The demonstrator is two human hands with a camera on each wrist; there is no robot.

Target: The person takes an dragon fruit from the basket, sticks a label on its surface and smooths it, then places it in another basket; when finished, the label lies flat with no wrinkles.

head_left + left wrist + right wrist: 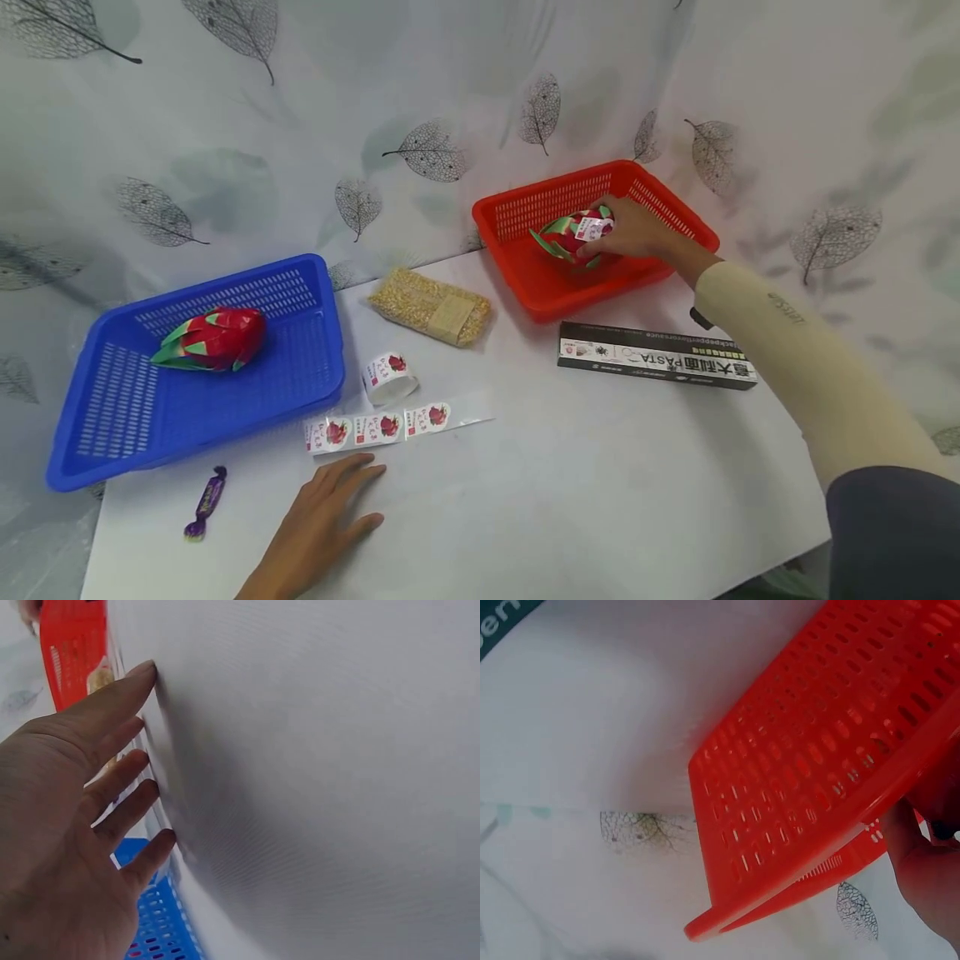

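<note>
Inside the red basket, my right hand grips a dragon fruit that has a white label on its upper side. In the right wrist view the basket's wall hides most of the fruit, and only part of the hand shows. My left hand rests on the white table with fingers spread, holding nothing. Just beyond its fingertips lies a strip of dragon fruit stickers, running from a sticker roll. A second dragon fruit lies in the blue basket.
A bag of yellow corn kernels lies between the two baskets. The black and white pasta box is in front of the red basket, near my right forearm. A purple wrapped candy lies left of my left hand. Leaf-patterned curtain hangs behind.
</note>
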